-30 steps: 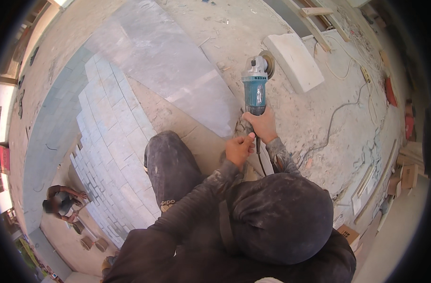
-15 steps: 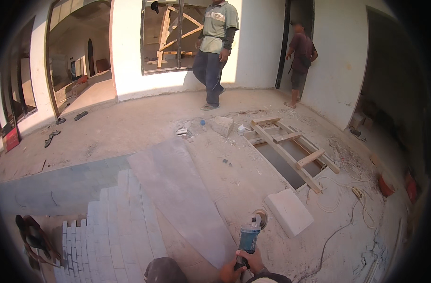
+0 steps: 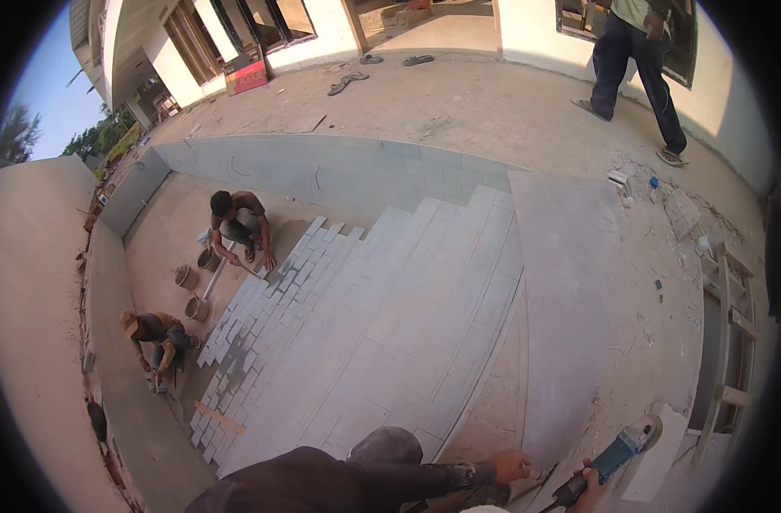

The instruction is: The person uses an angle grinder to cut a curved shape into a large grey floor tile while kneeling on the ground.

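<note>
Your view has swung left since the earlier frame, so the grinder point(image 3: 620, 456) now sits at the lower right instead of the lower middle, and your left hand point(image 3: 512, 466) appears to have come away from its rear end.

Take the wide space first: the pale tiled floor point(image 3: 399, 316) spreads out on your left, with a bareheaded worker point(image 3: 241, 224) and a capped worker point(image 3: 157, 338) crouched beyond its ragged edge, while a standing person point(image 3: 639, 77) shows at the upper right. It would be wise to keep the tool's working end pointed away from all 3, and to turn your eyes back to it before using it.

Nearer you, the long grey slab point(image 3: 570, 291) reaches down toward your left hand, and the white block point(image 3: 651, 479) lies on the grinder's other side. Steady the tool with 2 hands rather than 1, keeping its body clear of both.

Your right hand point(image 3: 589, 492) wraps the dark rear of the grinder, which slants up and rightward from it, to the right of your left hand. You can't tell whether those left fingers pinch anything. Smallest of all, the disc point(image 3: 651, 433) overlaps the block in view; contact or spin can't be judged, so treat it as live.
</note>
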Available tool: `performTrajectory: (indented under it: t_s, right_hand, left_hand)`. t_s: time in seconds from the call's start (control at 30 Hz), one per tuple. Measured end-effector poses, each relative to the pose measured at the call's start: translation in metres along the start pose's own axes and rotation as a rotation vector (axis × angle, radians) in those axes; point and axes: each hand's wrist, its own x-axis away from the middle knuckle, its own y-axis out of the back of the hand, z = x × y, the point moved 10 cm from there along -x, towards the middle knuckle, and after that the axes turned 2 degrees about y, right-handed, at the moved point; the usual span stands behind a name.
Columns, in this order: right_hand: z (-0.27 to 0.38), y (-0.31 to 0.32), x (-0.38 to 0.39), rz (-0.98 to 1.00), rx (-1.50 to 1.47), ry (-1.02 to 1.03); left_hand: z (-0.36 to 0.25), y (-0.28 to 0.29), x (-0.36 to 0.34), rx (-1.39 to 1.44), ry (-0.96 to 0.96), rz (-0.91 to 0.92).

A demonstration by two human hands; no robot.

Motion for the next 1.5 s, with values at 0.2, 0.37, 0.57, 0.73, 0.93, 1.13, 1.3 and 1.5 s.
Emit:
performTrajectory:
  t_s: [0.2,0.37,0.57,0.73,0.93,1.13,1.3,1.5]
  right_hand:
    - [-0.086,0.070,-0.047,0.022,0.174,-0.017]
    - [-0.070,0.097,-0.056,-0.142,0.262,0.189]
    - [0.004,0.164,0.009,-0.110,0.596,0.179]
    - [0.007,0.218,0.039,-0.213,0.627,0.225]
    - [-0.059,0.168,0.047,-0.181,0.614,0.237]
    - [-0.113,0.097,0.057,-0.135,0.613,0.160]
    - [-0.123,0.062,0.071,-0.116,0.624,0.074]
    - [-0.135,0.050,0.073,-0.054,0.633,0.003]
  left_hand:
    - [0.005,0.044,0.002,-0.114,0.044,-0.139]
    - [0.003,0.108,-0.011,-0.289,0.013,-0.338]
    - [0.013,0.105,-0.011,-0.214,-0.138,-0.430]
    - [0.048,0.112,-0.017,-0.437,0.041,-0.498]
    - [0.036,0.100,-0.058,-0.706,-0.175,-0.645]
    - [0.045,0.062,-0.101,-0.801,-0.113,-0.586]
    - [0.059,0.065,-0.108,-0.806,-0.113,-0.617]
    - [0.068,0.070,-0.119,-0.788,-0.174,-0.527]
